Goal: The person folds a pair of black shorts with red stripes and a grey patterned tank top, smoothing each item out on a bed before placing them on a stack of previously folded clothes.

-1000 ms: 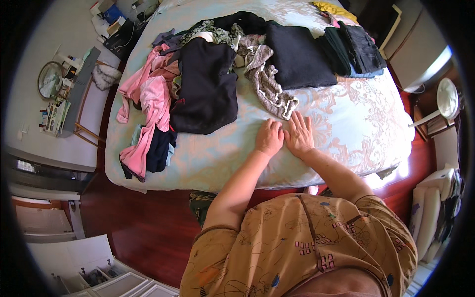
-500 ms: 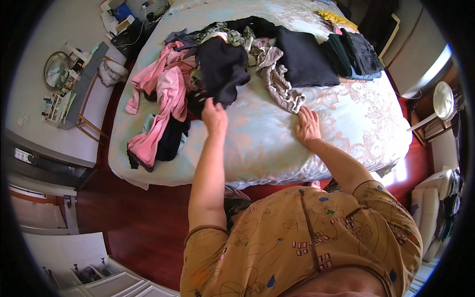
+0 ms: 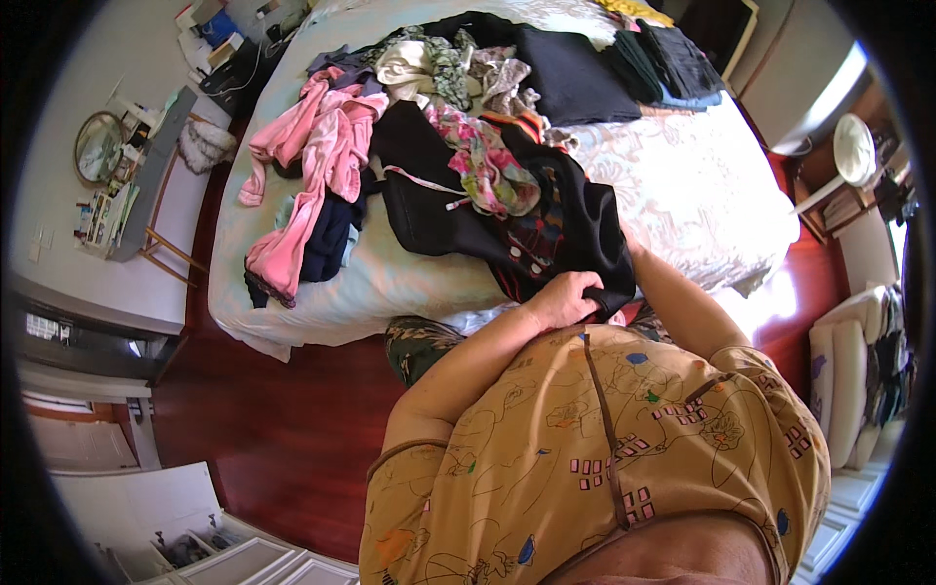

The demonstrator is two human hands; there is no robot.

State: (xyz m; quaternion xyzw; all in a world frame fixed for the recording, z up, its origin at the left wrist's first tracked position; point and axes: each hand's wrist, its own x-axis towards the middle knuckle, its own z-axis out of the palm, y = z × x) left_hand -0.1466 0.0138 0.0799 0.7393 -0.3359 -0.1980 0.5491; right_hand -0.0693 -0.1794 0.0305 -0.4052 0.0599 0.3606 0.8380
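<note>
Head view, sole entry.

Item: a large black fabric garment (image 3: 414, 210) with a dark multicoloured motif, spread at the near edge of a bed with a pale blue and beige patterned cover (image 3: 673, 185). Its right part bunches up in front of the wearer's body.

Left hand (image 3: 565, 300): fingers curled in and closed on the near edge of the black garment, close to the wearer's brown printed top (image 3: 507, 439).

Right hand (image 3: 633, 246): at the garment's right side, largely hidden by the raised black cloth; whether the fingers grip or lie spread cannot be told.

On the garment: a crumpled pink, green and white floral cloth (image 3: 492, 175); a thin pale cord (image 3: 424, 181) to its left.

Left of the garment: a long, rumpled pink garment (image 3: 336, 146), partly over a dark navy cloth (image 3: 331, 239).

Beyond: a crumpled cream cloth (image 3: 403, 66); beside it, a green-and-black patterned cloth (image 3: 450, 80); further right, a grey-brown patterned cloth (image 3: 502, 80).

Far right of the bed: a flat black folded textile (image 3: 575, 78); next to it, folded dark denim (image 3: 675, 63) over a light blue piece (image 3: 694, 100).

Below: a glossy dark red floor (image 3: 263, 419).
</note>
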